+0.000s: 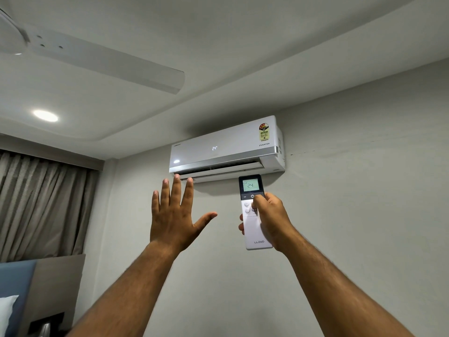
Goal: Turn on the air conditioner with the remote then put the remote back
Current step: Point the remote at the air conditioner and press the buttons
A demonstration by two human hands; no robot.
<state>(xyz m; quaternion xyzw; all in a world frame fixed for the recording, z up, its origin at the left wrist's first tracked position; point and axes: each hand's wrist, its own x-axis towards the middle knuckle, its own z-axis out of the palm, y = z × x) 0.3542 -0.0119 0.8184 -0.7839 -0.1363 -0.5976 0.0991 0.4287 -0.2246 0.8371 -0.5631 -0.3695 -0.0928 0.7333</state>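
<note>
A white wall-mounted air conditioner (226, 148) hangs high on the grey wall; its front panel shows a lit 24 and the bottom flap stands slightly ajar. My right hand (269, 218) grips a white remote (252, 229) held upright just below the unit, thumb resting on the buttons under the power key. The remote's screen reads 24. My left hand (173, 212) is raised beside it, palm toward the unit, fingers spread, fingertips level with the flap, holding nothing.
A white ceiling fan blade (104, 64) reaches across the upper left. A round ceiling light (45, 115) glows below it. Beige curtains (41, 205) hang at the left, with a headboard (56, 283) and pillow (7, 310) in the bottom left corner.
</note>
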